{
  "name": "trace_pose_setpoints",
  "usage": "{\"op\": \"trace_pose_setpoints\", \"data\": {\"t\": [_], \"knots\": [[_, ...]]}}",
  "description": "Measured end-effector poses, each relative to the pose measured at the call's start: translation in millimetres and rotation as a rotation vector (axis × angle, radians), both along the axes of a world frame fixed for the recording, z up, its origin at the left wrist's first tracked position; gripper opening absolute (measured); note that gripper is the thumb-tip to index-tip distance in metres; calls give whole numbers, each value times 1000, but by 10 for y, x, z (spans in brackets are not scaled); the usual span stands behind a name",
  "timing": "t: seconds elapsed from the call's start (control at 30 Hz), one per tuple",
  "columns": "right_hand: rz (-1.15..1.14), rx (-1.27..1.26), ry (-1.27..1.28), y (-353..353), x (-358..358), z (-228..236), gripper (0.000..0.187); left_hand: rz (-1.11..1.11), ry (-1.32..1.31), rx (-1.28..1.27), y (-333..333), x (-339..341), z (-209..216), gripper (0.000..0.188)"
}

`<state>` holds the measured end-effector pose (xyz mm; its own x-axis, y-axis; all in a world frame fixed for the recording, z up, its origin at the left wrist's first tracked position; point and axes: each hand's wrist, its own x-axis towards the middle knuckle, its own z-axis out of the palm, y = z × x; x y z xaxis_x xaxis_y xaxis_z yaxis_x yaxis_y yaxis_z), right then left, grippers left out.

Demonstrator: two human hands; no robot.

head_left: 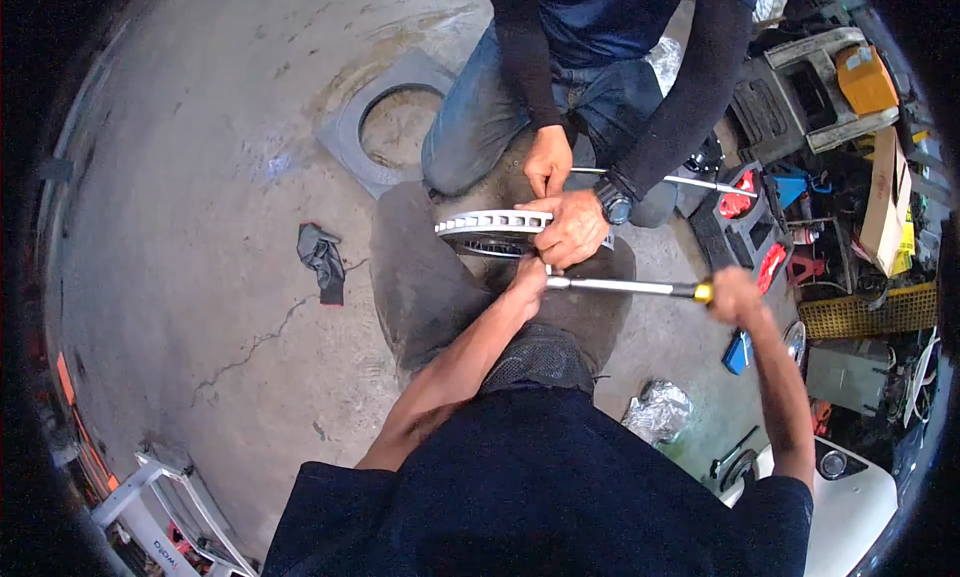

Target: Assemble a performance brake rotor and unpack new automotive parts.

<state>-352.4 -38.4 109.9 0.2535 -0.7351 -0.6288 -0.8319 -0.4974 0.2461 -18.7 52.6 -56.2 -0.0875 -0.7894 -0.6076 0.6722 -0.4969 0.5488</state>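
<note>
A long chrome torque wrench (630,288) with a yellow ring near its grip lies across my lap. My right hand (736,297), slightly blurred, is wrapped round the handle end. At the other end my left hand (530,285) closes round the wrench's head, right by a vented brake disc (490,220). The disc is held on edge between me and a co-worker kneeling opposite. One of the co-worker's hands (573,232) grips the disc's rim; the other hand (548,160) is at the end of a second long chrome wrench (690,182). The fastener under my left hand is hidden.
A dark glove (321,263) lies on the concrete floor at left. Beyond my knees is a grey square pad (345,127) with a round hole. To the right stand a tool case (725,232), a yellow crate (870,312) and crumpled foil (660,412). A step ladder (150,497) is lower left.
</note>
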Motion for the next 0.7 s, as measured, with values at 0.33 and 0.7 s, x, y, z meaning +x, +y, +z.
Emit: {"op": "trace_pose_setpoints", "data": {"t": [0.33,0.7], "knots": [[-143,-97,-376,1027,14,-800,21,-232,-454,-87,235,513,-28,33],[-60,-166,-127,771,220,321,17,-451,-104,-47,8,281,-129,29]]}}
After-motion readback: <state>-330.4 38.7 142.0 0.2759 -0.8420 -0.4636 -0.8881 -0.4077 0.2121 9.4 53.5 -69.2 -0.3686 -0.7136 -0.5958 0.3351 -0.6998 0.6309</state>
